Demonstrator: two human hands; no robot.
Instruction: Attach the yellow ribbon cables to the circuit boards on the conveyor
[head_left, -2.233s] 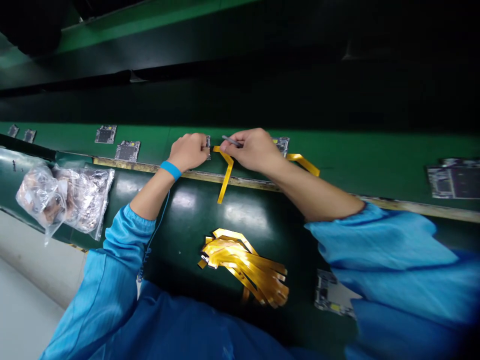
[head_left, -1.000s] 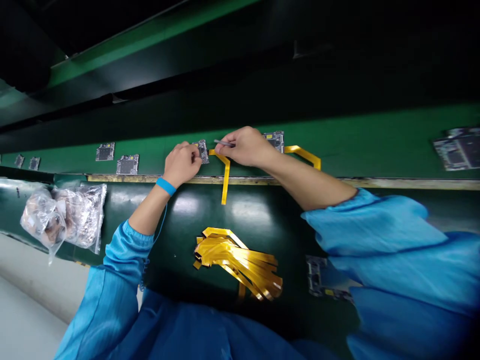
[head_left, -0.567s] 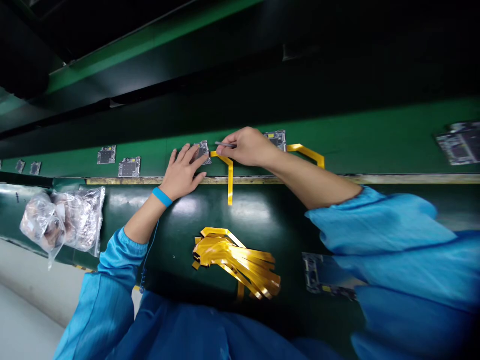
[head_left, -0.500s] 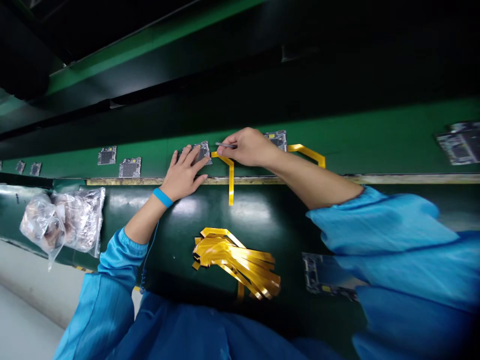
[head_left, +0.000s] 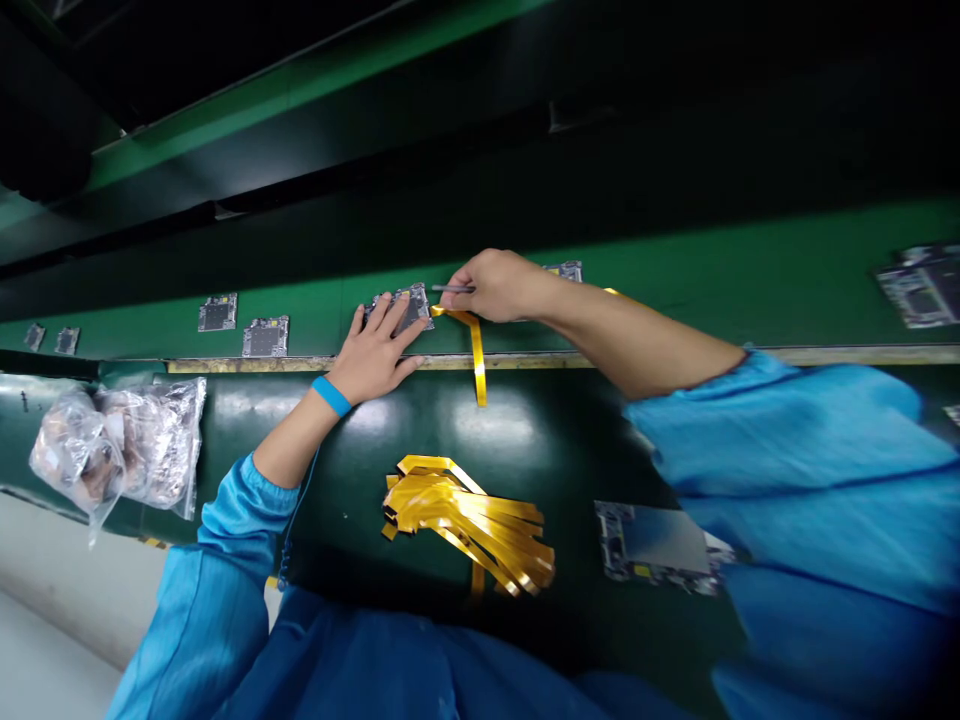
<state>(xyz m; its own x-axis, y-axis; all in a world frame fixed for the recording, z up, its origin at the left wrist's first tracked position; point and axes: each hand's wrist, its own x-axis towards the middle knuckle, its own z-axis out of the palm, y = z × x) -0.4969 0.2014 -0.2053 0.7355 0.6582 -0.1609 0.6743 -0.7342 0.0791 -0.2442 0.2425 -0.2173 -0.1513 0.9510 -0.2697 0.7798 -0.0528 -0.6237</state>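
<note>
Your left hand lies palm-down, fingers spread on a circuit board; right of the board, your right hand pinches tweezers in a narrow grip, above a flex cable.

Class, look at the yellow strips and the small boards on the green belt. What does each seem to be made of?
The yellow strips look like thin flexible plastic film: glossy amber, curving and shining where they bend. The small boards seem rigid circuit boards with matt grey metal parts; their flat, stiff shape suggests this, but the exact metal is unclear.
</note>
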